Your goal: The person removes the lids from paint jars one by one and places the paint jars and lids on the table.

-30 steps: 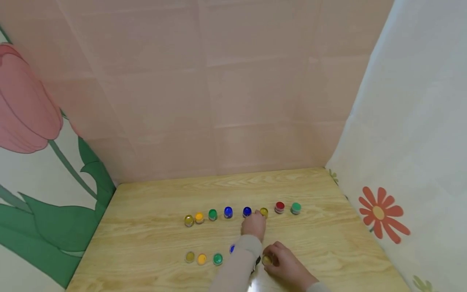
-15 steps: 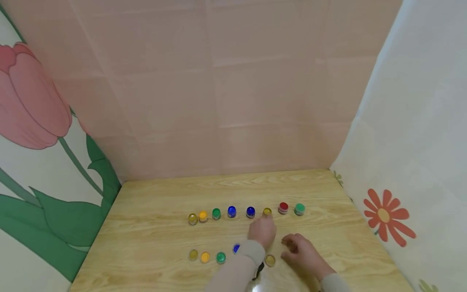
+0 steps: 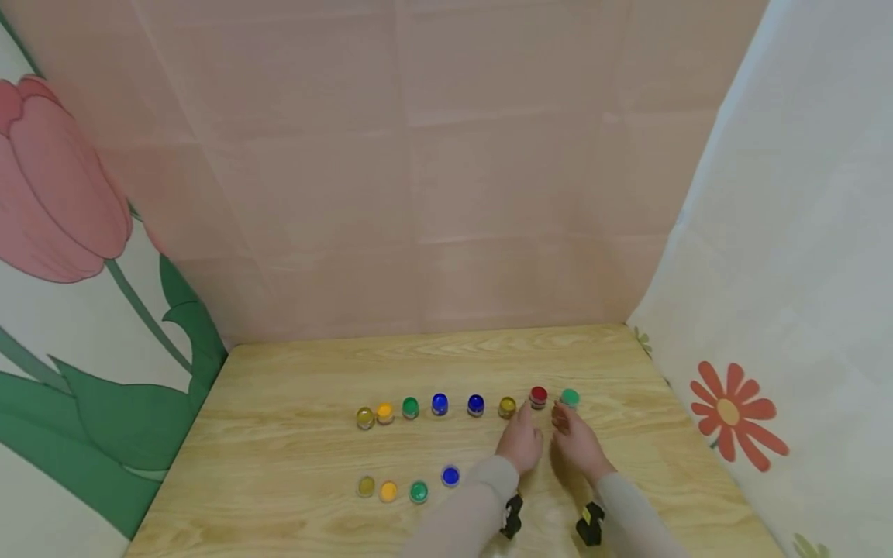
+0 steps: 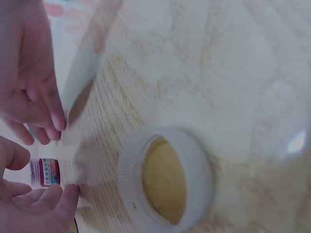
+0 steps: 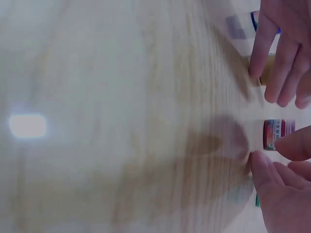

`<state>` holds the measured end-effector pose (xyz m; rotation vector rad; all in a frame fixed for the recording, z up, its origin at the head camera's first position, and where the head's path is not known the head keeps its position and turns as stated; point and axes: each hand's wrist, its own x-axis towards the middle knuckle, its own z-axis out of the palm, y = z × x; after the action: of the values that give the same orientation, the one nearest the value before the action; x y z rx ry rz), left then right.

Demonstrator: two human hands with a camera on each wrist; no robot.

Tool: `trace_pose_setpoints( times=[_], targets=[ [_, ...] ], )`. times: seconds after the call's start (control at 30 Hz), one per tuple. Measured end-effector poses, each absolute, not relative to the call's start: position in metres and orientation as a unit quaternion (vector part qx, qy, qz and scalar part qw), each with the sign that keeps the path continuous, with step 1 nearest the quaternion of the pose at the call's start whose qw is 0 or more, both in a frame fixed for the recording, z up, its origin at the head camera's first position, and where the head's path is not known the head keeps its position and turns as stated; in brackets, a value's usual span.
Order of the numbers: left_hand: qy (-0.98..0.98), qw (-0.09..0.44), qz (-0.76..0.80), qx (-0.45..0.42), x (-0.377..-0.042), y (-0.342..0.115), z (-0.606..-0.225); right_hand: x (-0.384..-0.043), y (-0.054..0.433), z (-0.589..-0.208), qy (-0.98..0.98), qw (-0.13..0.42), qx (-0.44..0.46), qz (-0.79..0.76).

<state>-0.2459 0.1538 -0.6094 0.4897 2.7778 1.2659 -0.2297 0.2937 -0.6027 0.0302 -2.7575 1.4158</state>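
Both hands flank a small red paint jar (image 3: 539,397) near the right end of the back row. My left hand (image 3: 522,443) is just in front of it on the left, fingers loose around air. On the other side my right hand (image 3: 579,446) reaches forward, its fingertips near the green jar (image 3: 570,397). In the right wrist view the red jar (image 5: 276,135) stands between the two hands, and neither visibly grips it. An ochre jar (image 3: 507,408) stands left of my left hand. Close to the left wrist camera lies a white cap (image 4: 165,179), ochre inside.
Further left in the back row stand dark blue (image 3: 476,405), blue (image 3: 439,404), green (image 3: 410,408), yellow (image 3: 385,413) and ochre (image 3: 365,418) jars. Nearer lie matching caps, including a blue cap (image 3: 450,476) and a green cap (image 3: 418,491). My left sleeve hides some tabletop (image 3: 279,457).
My right hand has left the ochre cap and moved forward to the red jar's right. My left hand has moved from the ochre jar rightward to the red one.
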Motion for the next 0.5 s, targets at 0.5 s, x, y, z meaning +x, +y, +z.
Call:
trace_pose_setpoints(
  times=[0.5],
  targets=[
    [0.874,0.027,0.456,0.169,-0.262,0.168,-0.613,-0.248,0.286,-0.608,-0.861,0.02,0.036,0.507]
  ],
)
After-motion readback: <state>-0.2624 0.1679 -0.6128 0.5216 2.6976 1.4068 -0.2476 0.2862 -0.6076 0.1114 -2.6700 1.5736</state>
